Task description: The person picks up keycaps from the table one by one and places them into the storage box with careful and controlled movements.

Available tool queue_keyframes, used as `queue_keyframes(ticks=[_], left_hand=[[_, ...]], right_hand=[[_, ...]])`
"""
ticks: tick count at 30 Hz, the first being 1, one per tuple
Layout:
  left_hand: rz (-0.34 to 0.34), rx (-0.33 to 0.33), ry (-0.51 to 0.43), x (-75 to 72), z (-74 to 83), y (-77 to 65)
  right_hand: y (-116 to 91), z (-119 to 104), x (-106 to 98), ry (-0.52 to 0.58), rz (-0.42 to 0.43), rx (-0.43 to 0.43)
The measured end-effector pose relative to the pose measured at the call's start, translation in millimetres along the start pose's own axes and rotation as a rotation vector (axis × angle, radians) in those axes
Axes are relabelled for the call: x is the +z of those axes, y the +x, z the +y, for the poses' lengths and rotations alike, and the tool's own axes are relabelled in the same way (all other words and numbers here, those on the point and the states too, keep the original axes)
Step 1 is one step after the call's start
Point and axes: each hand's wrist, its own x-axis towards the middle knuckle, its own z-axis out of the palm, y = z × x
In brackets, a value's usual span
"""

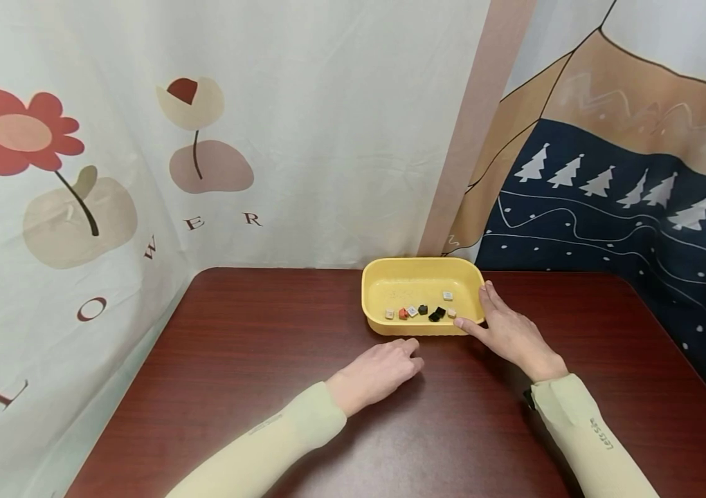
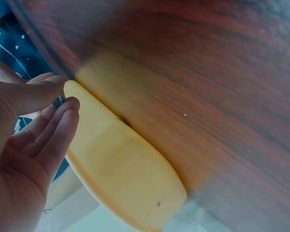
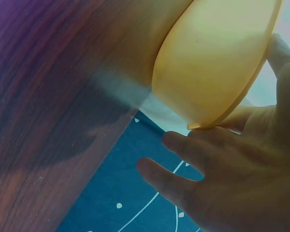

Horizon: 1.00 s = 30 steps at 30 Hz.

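Observation:
A yellow plastic basin (image 1: 423,330) stands at the table's back edge, with several small cube-like pieces in it: white (image 1: 448,295), orange-red (image 1: 403,314) and black (image 1: 437,315). My left hand (image 1: 381,370) is over the table just in front of the basin. Between its thumb and fingertips it pinches a small grey piece (image 2: 59,100), mostly covered by the fingers. At the basin's right front corner, my right hand (image 1: 511,337) rests thumb and index finger on the rim (image 3: 253,84). Its other fingers are spread and fairly straight, outside the basin.
The dark red-brown wooden table (image 1: 253,325) extends to both sides and toward me. Behind it hang a white curtain (image 1: 328,138) with printed flowers and a dark blue cloth (image 1: 577,228) with printed trees.

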Motion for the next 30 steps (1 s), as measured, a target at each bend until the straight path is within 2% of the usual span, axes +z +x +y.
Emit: queue_keyframes(ticks=[8,16,24,30], left_hand=[[0.068,-0.032,-0.056,-5.1,-0.7,-5.7],[0.18,-0.038,-0.063,-10.1,-5.3,-10.6],[0.314,-0.071,-0.108,-9.5,-17.5,-12.6],[0.425,-0.102,-0.198,-10.1,-35.0,-9.1]], right_hand=[[0.1,0.3,-0.2,0.006,-0.007,0.005],[-0.4,-0.3,0.1,0.007,-0.007,0.003],[0.2,0.2,0.7,0.007,-0.009,0.002],[0.1,0.6,0.7,0.003,-0.006,0.002]])
